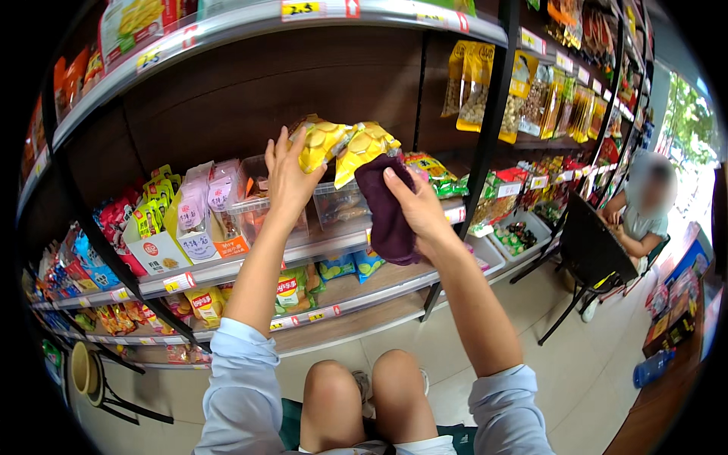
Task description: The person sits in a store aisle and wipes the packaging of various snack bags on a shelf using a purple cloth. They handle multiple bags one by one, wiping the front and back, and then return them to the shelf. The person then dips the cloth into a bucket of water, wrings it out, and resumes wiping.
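My left hand (290, 176) is at the left side of a yellow snack bag (323, 142), with its thumb and fingers around that edge. Beside it a second yellow snack bag (367, 148) tilts, touching the first and partly covered by a dark purple cloth (387, 210). My right hand (418, 205) grips this cloth, which hangs down below the fingers. Whether the right fingers also pinch the second bag behind the cloth is hidden. Both bags are in front of the dark back panel, above the clear plastic bins (341, 205) on the middle shelf.
Boxed snack packets (196, 216) stand left on the shelf. Lay's bags (293, 290) lie one shelf lower. A black upright post (489, 114) rises at right, near hanging nut bags (478, 85). Farther right a person (642, 210) sits behind a black chair (591, 250). A stool (99, 381) stands lower left.
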`<state>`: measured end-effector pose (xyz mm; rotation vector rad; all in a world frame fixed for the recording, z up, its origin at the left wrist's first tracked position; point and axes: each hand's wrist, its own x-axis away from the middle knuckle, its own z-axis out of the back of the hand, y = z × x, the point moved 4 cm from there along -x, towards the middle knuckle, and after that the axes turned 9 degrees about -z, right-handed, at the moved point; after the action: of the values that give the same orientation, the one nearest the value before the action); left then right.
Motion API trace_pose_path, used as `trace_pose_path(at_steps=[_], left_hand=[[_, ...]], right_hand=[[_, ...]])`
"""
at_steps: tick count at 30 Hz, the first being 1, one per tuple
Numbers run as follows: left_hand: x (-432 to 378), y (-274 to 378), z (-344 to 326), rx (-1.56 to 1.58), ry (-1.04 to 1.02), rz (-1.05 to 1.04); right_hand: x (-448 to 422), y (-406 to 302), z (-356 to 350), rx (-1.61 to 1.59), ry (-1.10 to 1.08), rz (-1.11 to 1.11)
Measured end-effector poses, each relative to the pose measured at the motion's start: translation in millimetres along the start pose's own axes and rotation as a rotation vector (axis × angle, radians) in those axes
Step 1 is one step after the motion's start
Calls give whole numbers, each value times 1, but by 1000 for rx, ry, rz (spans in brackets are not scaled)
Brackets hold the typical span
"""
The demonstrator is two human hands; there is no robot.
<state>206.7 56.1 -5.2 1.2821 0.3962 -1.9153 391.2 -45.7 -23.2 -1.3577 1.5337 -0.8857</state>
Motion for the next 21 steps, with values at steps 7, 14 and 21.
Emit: trace_pose_path(at_steps=[7,14,21], left_hand=[[1,-26,4,297,105,86],[15,-22,57,500,402,93],[82,47,89,449,255,-566]], right_hand=[[-36,9,-38,-222,-33,-66],[-45,28,-29,-543,-133,-169],[53,18,-22,-626,-462,-189]])
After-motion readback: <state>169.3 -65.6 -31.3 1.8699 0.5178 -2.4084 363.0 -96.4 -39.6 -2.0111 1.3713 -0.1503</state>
